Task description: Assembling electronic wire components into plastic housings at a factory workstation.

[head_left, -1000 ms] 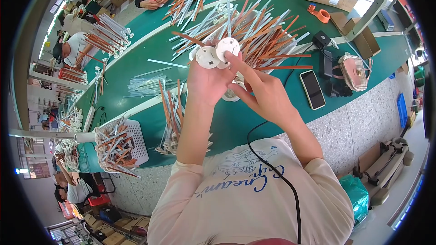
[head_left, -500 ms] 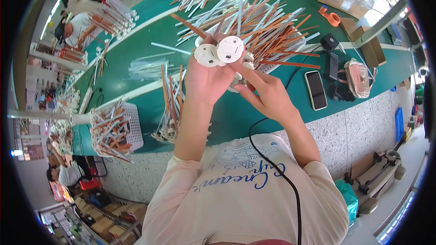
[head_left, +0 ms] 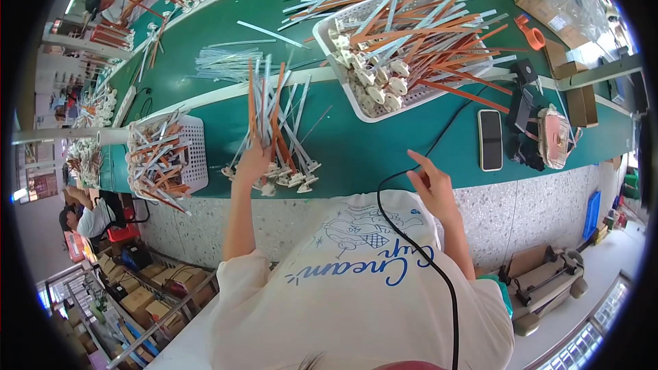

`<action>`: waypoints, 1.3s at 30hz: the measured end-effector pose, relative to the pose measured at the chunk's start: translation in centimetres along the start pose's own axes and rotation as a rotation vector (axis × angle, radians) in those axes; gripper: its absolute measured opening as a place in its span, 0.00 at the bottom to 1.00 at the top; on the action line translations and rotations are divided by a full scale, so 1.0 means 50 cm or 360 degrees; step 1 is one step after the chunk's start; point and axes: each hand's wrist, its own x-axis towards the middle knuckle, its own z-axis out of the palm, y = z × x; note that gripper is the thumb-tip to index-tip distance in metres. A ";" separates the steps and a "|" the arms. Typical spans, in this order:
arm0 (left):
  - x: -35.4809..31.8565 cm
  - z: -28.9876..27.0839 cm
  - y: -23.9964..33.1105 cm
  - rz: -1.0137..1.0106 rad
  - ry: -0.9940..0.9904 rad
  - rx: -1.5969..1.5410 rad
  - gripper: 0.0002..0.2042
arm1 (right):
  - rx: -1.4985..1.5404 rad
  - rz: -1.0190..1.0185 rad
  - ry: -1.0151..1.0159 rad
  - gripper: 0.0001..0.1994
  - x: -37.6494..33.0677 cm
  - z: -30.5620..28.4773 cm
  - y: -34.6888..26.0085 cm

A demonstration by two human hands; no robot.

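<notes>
My left hand is at a pile of brown and clear strips with white round bases on the near side of the green table. Its fingers are closed around brown and clear strips pointing away from me; how many it holds is hidden. My right hand hovers over the table's near edge, fingers apart and nothing in it. Beyond it, a white perforated basket is heaped with similar strips, their white bases bunched at its near left.
A phone, a black adapter and a small pink bag lie to the right. Orange tape dispenser is farther back. Another full basket stands left. A black cable runs down my shirt. Clear strips lie mid-table.
My left hand has moved from in front of the basket, where it held two white-based pieces, left and down to the near pile. The right hand has drawn back toward me and parted from it.
</notes>
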 end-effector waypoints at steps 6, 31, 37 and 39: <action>0.005 0.015 0.060 0.0063 0.0488 0.0422 0.28 | 0.0097 0.0073 0.0020 0.17 0.000 0.015 0.013; 0.316 -0.191 0.609 0.1375 0.0411 -0.0499 0.13 | -0.0029 0.0237 0.0016 0.13 -0.015 0.005 0.004; 0.298 -0.262 0.576 0.0776 -0.0650 -0.2428 0.12 | -0.0038 0.0116 -0.0013 0.14 -0.001 0.007 0.000; 0.292 -0.254 0.568 0.0596 -0.0477 -0.2251 0.12 | -0.0026 0.0081 -0.0032 0.14 0.009 0.005 -0.010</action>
